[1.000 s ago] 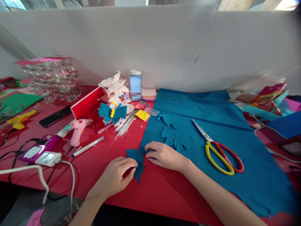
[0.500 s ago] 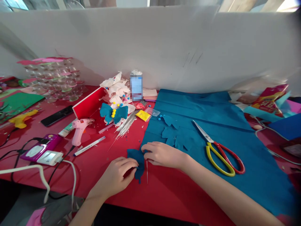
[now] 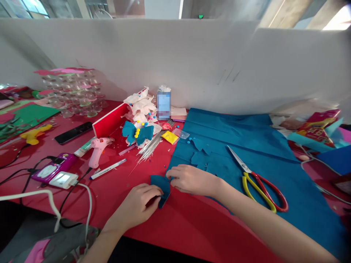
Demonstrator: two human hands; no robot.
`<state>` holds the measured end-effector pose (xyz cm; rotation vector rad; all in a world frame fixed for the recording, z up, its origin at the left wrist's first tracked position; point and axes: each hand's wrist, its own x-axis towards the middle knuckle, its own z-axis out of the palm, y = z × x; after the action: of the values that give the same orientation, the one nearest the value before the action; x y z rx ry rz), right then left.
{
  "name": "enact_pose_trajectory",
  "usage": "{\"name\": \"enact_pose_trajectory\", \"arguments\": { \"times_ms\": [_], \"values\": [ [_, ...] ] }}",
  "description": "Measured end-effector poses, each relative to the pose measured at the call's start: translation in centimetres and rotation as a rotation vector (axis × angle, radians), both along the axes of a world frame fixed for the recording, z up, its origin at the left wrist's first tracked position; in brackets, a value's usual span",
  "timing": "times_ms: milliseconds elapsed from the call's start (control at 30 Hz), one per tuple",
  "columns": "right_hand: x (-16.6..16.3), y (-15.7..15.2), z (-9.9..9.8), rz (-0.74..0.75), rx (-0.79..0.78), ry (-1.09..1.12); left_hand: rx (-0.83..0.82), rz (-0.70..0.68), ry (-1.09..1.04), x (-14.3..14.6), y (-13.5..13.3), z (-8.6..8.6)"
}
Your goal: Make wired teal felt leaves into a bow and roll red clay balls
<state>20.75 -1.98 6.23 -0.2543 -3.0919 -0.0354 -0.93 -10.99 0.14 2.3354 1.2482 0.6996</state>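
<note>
My left hand (image 3: 144,201) is closed, its thumb and fingers pinching the edge of a small dark-blue cloth cutout (image 3: 159,182) just above the red table. Across from it, my right hand (image 3: 188,178) is closed at the cutout's upper right edge, with a thin wire (image 3: 168,196) running down from its fingertips along the cutout's right side. The fingertips of the right hand partly hide the wire's upper end. More blue cutouts (image 3: 201,159) lie on the large blue cloth (image 3: 219,128) beyond the right hand.
Scissors (image 3: 253,179) with red and yellow handles lie on the cloth, right of my right forearm. A wire bundle (image 3: 149,148), a blue-and-white bow (image 3: 144,134), a marker (image 3: 108,169), a pink glue gun (image 3: 96,151) and a purple device (image 3: 55,170) with cables are leftward.
The wire, which hung apart to the right of the cutout, now lies slanted against its right edge. The view has tilted up slightly; both hands keep nearly the same places.
</note>
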Motion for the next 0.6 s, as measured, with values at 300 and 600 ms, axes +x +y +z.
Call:
{"name": "enact_pose_trajectory", "arguments": {
  "times_ms": [300, 600],
  "values": [
    [-0.1, -1.0, -0.2, -0.035, 0.057, -0.018, -0.037, 0.022, -0.08, -0.1, -0.1, -0.1],
    [-0.9, -0.2, -1.3, -0.029, 0.009, -0.001, -0.074, 0.014, -0.118, 0.1, -0.2, 0.2]
  ]
}}
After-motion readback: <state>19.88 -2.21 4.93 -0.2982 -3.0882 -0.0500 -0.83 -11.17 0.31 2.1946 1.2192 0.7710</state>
